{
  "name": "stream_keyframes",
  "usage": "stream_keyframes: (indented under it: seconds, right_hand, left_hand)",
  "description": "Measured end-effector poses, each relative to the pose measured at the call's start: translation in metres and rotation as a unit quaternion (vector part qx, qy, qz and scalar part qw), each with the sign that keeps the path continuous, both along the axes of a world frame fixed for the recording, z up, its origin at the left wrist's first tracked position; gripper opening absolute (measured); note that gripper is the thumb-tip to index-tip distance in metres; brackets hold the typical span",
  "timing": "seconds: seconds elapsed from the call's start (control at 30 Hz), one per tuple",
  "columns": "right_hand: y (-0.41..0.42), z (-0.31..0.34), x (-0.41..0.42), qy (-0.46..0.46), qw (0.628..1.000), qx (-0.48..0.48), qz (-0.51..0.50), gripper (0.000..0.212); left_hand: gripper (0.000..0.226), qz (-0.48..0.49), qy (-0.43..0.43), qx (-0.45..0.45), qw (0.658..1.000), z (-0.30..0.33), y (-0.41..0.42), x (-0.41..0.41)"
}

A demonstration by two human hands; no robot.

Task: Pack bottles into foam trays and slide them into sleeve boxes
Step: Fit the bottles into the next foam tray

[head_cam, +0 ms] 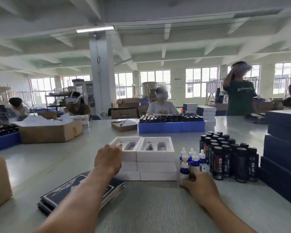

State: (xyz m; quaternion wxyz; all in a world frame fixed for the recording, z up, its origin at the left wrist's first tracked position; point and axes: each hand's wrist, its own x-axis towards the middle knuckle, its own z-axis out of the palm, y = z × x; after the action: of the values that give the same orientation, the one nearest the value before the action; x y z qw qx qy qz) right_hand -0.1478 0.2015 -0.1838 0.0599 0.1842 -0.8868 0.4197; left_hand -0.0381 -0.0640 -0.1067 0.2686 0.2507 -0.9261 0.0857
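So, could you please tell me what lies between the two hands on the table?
In the head view, the stacked white foam trays lie between the left hand and the right hand, which grips a dropper bottle.

Two bare forearms, no sleeves in view. Left hand and right hand: no gloves, no watch or wristband. Rings: none seen, though motion blur leaves the fingers unclear.
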Motion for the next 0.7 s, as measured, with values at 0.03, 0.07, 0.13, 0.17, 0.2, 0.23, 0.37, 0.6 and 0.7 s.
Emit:
stream_keyframes:
  seconds: [0.03,0.07,0.13,0.17,0.2,0.23,0.37,0.6,0.7]
  right_hand:
    - [0.004,0.002,0.002,-0.005,1.0,-0.021,0.014,0.01]
    - [0.009,0.005,0.004,-0.012,0.999,-0.041,0.027,0.01]
    - [0.019,0.008,0.01,-0.035,0.996,-0.072,0.042,0.013]
    - [0.025,0.009,0.014,-0.05,0.994,-0.087,0.048,0.016]
    - [0.032,0.009,0.019,-0.067,0.991,-0.106,0.053,0.018]
    - [0.039,0.009,0.024,-0.081,0.988,-0.121,0.054,0.02]
    - [0.068,0.009,0.046,-0.122,0.979,-0.154,0.055,0.018]
    - [0.097,0.026,0.093,-0.154,0.971,-0.181,0.037,0.02]
    - [0.102,0.039,0.117,-0.105,0.977,-0.174,0.066,0.02]
  left_hand:
    - [0.033,-0.008,0.009,-0.01,1.0,0.002,0.0,0.001]
    - [0.03,-0.019,0.015,-0.012,1.0,0.004,0.0,0.004]
    - [0.03,-0.043,0.035,0.01,0.998,0.008,0.002,0.017]
    - [0.031,-0.056,0.052,0.029,0.997,0.011,0.005,0.028]
    - [0.034,-0.07,0.072,0.05,0.994,0.013,0.01,0.04]
    - [0.036,-0.088,0.09,0.069,0.99,0.013,0.017,0.055]
    - [0.04,-0.16,0.086,0.046,0.982,-0.01,0.076,0.123]
    - [0.045,-0.285,-0.067,0.06,0.954,-0.057,0.194,0.168]
    - [0.043,-0.322,-0.081,0.097,0.938,-0.059,0.219,0.156]
